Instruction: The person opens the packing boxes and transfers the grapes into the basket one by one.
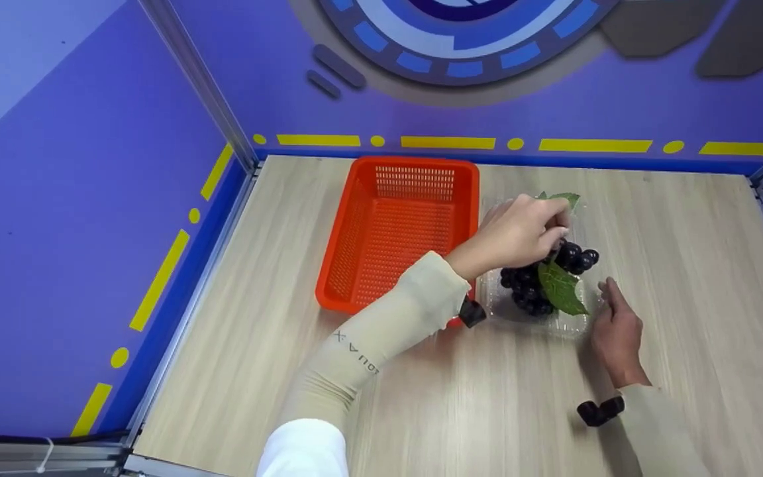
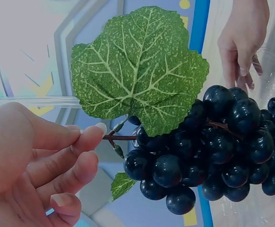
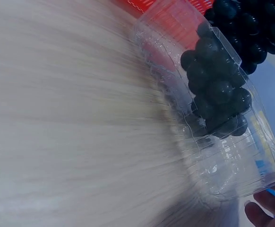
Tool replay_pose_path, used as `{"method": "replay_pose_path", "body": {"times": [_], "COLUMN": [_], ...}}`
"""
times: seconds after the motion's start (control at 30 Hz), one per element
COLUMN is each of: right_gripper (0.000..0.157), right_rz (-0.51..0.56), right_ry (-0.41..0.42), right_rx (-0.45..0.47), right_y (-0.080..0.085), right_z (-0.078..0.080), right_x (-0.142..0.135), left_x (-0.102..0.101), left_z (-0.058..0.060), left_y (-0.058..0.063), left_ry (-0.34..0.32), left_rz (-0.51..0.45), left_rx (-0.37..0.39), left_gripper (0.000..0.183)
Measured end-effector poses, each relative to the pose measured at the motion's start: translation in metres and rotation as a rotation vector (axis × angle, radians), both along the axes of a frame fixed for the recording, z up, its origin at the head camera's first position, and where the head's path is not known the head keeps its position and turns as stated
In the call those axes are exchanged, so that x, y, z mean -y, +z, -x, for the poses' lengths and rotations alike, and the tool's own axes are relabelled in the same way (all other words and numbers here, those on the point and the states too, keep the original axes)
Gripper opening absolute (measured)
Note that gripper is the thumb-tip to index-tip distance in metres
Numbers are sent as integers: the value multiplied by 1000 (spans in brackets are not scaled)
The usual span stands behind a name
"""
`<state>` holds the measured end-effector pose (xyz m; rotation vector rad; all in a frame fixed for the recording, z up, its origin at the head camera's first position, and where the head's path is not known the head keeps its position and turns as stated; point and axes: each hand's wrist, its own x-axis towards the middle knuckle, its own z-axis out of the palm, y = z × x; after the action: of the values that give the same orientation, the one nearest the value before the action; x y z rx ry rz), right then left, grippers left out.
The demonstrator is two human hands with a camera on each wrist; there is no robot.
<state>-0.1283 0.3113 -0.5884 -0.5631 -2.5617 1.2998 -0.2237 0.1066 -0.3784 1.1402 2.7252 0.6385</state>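
Observation:
My left hand (image 1: pixel 524 228) pinches the brown stem of a bunch of dark grapes (image 2: pixel 194 156) between thumb and forefinger, over a clear plastic box (image 1: pixel 570 324). A large green leaf (image 2: pixel 140 71) stands beside the stem, with a smaller one (image 2: pixel 122 185) opposite. More dark grapes (image 3: pixel 218 94) show through the box wall in the right wrist view, below the held bunch. My right hand (image 1: pixel 618 334) is at the right side of the box, its fingers (image 3: pixel 258 215) loosely bent at the box's corner.
An open red plastic basket (image 1: pixel 332 265) with slotted walls stands just left of the clear box. The light wooden tabletop (image 1: pixel 461 404) meets a purple-blue panel (image 1: pixel 461 119) at the back and another (image 1: pixel 90 218) on the left.

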Motion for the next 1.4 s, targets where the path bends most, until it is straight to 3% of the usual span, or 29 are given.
{"method": "replay_pose_path", "body": {"times": [0.7, 1.03, 1.4], "right_gripper": [49, 49, 48], "right_rz": [-6, -24, -2], "right_ry": [4, 11, 12], "right_rx": [39, 8, 10], "right_y": [3, 2, 1], "right_z": [-3, -1, -1], "right_x": [-1, 1, 0], "left_x": [15, 25, 43], "left_z": [2, 5, 12], "left_y": [33, 42, 60], "left_ry": [-14, 10, 57], "left_rz": [-116, -159, -317], "left_rx": [-62, -81, -35], "left_gripper": [11, 11, 11]}}
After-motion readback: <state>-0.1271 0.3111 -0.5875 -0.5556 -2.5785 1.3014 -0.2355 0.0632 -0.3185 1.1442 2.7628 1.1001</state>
